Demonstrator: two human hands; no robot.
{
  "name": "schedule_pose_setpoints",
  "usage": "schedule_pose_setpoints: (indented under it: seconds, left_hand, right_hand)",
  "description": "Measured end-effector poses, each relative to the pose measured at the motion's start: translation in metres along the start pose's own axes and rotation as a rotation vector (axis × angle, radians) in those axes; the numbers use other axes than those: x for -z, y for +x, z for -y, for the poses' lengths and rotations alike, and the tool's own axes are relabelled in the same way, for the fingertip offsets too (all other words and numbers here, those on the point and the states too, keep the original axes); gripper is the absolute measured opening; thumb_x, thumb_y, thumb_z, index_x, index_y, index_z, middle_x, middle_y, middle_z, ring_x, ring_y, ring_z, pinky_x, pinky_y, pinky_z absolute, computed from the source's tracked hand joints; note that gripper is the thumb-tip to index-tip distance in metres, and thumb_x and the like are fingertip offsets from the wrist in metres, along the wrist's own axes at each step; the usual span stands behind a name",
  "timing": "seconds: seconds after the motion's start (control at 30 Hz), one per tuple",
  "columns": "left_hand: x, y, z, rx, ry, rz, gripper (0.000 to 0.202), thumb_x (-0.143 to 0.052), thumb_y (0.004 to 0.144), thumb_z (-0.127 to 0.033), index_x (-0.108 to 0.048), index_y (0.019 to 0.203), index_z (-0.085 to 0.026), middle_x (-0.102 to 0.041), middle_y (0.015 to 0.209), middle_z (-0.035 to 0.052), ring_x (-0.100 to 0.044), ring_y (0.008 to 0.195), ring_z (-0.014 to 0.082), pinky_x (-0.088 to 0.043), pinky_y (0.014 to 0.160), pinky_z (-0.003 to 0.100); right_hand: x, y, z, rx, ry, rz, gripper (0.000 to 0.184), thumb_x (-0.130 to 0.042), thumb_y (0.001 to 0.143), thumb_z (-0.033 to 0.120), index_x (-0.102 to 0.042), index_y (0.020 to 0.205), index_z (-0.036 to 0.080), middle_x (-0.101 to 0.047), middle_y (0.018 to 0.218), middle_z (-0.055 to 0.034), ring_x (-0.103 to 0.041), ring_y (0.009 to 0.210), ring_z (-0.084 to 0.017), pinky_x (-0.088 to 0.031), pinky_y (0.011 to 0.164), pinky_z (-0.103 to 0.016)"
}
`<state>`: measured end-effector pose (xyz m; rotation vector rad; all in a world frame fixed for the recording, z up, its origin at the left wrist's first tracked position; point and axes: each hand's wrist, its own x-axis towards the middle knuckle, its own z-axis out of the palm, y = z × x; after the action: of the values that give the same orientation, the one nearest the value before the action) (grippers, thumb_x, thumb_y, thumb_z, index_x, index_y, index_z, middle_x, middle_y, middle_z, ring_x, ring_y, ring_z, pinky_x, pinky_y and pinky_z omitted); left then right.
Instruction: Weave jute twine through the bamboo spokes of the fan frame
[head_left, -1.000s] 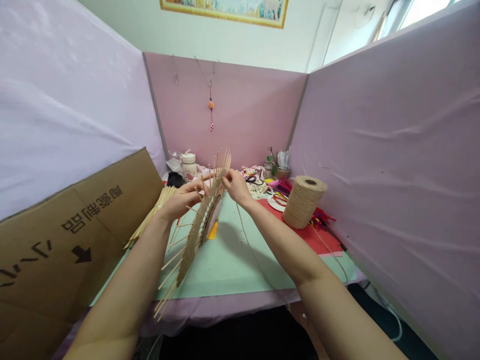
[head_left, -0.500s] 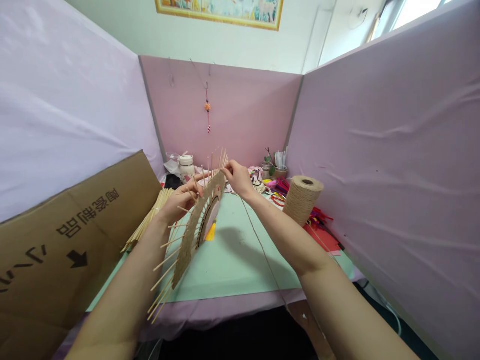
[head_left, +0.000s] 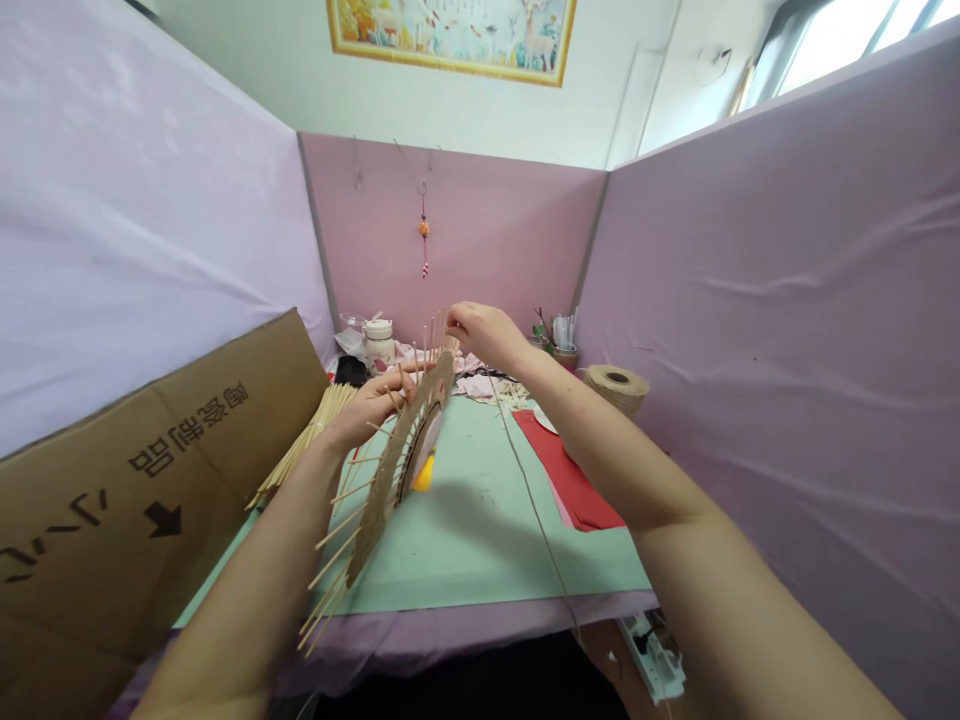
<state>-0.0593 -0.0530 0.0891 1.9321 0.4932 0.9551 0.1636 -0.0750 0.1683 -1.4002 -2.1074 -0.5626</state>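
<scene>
My left hand [head_left: 373,405] grips a woven twine piece [head_left: 381,485] from its left side. Thin wooden sticks [head_left: 341,540] radiate from the piece's edge, and it stands tilted almost edge-on to me. A pale round centre [head_left: 426,440] and a yellow tassel [head_left: 424,474] show on its right side. Above the far end of the piece, by the stick tips, my right hand [head_left: 480,330] has its fingers pinched together. From beneath that hand a strand of twine [head_left: 525,480] runs down across the table to the front edge; its end at the fingers is hidden.
A twine spool [head_left: 616,388] stands at the right, partly behind my forearm. Red sheets [head_left: 581,492] lie on the green tabletop [head_left: 465,560]. Left are a stick bundle [head_left: 307,435] and a cardboard box [head_left: 187,470]. At the back stand a white jar [head_left: 379,345] and potted items [head_left: 562,340].
My right hand has risen from the far edge of the woven piece to above it. The left hand keeps its grip. The view has tilted up slightly, and the red sheets show farther left.
</scene>
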Motion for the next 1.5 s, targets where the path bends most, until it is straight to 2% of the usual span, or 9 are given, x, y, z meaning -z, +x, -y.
schedule_pose_setpoints:
  seconds: [0.13, 0.4, 0.57, 0.73, 0.87, 1.07, 1.17, 1.3, 1.5]
  left_hand:
    - [0.0, -0.001, 0.0, 0.004, -0.015, 0.004, 0.021, -0.062, 0.077, -0.036, -0.059, 0.067, -0.018, -0.046, 0.148, 0.0051, -0.052, 0.121, 0.0307, -0.045, 0.093, 0.041]
    - [-0.002, -0.001, -0.004, -0.027, 0.051, 0.033, 0.022, -0.06, 0.081, -0.036, -0.058, 0.067, -0.019, -0.046, 0.148, 0.0048, -0.041, 0.134, 0.0305, -0.038, 0.103, 0.043]
    - [-0.003, -0.003, -0.004, -0.032, 0.049, 0.027, 0.022, -0.059, 0.081, -0.036, -0.058, 0.067, -0.019, -0.046, 0.148, 0.0046, -0.046, 0.13, 0.0298, -0.04, 0.101, 0.043]
    - [-0.003, -0.005, 0.001, -0.039, -0.018, -0.007, 0.016, -0.058, 0.078, -0.031, -0.059, 0.067, -0.019, -0.044, 0.148, 0.0032, -0.049, 0.126, 0.0297, -0.042, 0.099, 0.043]
    - [-0.003, -0.003, 0.01, -0.067, -0.035, -0.095, 0.013, -0.06, 0.074, -0.029, -0.061, 0.066, -0.019, -0.043, 0.148, 0.0032, -0.041, 0.133, 0.0318, -0.037, 0.105, 0.046]
    - [-0.006, 0.003, 0.008, -0.039, -0.429, -0.005, 0.005, -0.058, 0.069, -0.023, -0.059, 0.068, -0.018, -0.052, 0.14, 0.0063, -0.045, 0.131, 0.0312, -0.038, 0.106, 0.046]
    - [-0.007, 0.015, 0.007, -0.019, -0.562, -0.064, 0.01, -0.057, 0.069, -0.022, -0.053, 0.078, -0.02, -0.063, 0.125, 0.0063, -0.054, 0.123, 0.0272, -0.042, 0.101, 0.045]
    - [-0.007, 0.041, 0.015, 0.04, -0.497, -0.218, 0.03, -0.059, 0.063, -0.016, -0.049, 0.091, -0.022, -0.068, 0.106, 0.0049, -0.062, 0.106, 0.0224, -0.048, 0.089, 0.039]
    - [0.001, 0.061, 0.024, 0.067, -0.398, -0.135, 0.041, -0.057, 0.056, -0.012, -0.06, 0.096, -0.017, -0.069, 0.095, 0.0037, -0.063, 0.087, 0.019, -0.049, 0.079, 0.033]
  right_hand:
    - [0.018, 0.007, -0.004, 0.166, -0.109, 0.06, 0.015, -0.048, 0.093, 0.01, -0.061, 0.087, 0.015, -0.06, 0.092, -0.0075, -0.052, 0.082, -0.017, -0.031, 0.07, -0.028]
    - [0.025, 0.023, 0.006, 0.194, -0.208, -0.052, 0.014, -0.047, 0.094, 0.01, -0.06, 0.091, 0.014, -0.059, 0.098, -0.0112, -0.051, 0.092, -0.022, -0.036, 0.075, -0.031]
    - [0.006, 0.025, -0.001, 0.068, -0.221, -0.088, 0.011, -0.05, 0.093, 0.014, -0.061, 0.095, 0.014, -0.061, 0.099, -0.0119, -0.054, 0.091, -0.021, -0.037, 0.073, -0.03]
    - [-0.031, 0.002, -0.01, -0.285, -0.003, -0.114, 0.017, -0.048, 0.091, 0.018, -0.064, 0.087, 0.015, -0.065, 0.09, -0.011, -0.056, 0.08, -0.019, -0.037, 0.07, -0.028]
    - [-0.072, -0.014, -0.014, -0.537, 0.287, -0.003, 0.013, -0.057, 0.081, 0.019, -0.064, 0.07, 0.016, -0.064, 0.073, -0.0046, -0.055, 0.069, -0.015, -0.036, 0.066, -0.025]
    - [-0.102, -0.02, -0.009, -0.583, 0.432, 0.034, 0.018, -0.059, 0.079, 0.024, -0.062, 0.064, 0.015, -0.058, 0.061, 0.001, -0.051, 0.061, -0.011, -0.032, 0.058, -0.021]
    - [-0.103, -0.02, -0.005, -0.585, 0.472, 0.03, 0.02, -0.059, 0.078, 0.025, -0.06, 0.061, 0.015, -0.055, 0.059, 0.0023, -0.048, 0.06, -0.01, -0.031, 0.056, -0.021]
    - [-0.108, -0.017, -0.002, -0.594, 0.508, 0.027, 0.022, -0.061, 0.077, 0.026, -0.058, 0.058, 0.016, -0.053, 0.057, 0.0028, -0.047, 0.058, -0.01, -0.031, 0.056, -0.021]
    - [-0.116, -0.013, 0.0, -0.603, 0.592, 0.037, 0.026, -0.061, 0.079, 0.025, -0.053, 0.056, 0.017, -0.053, 0.054, 0.0022, -0.05, 0.06, -0.011, -0.035, 0.059, -0.021]
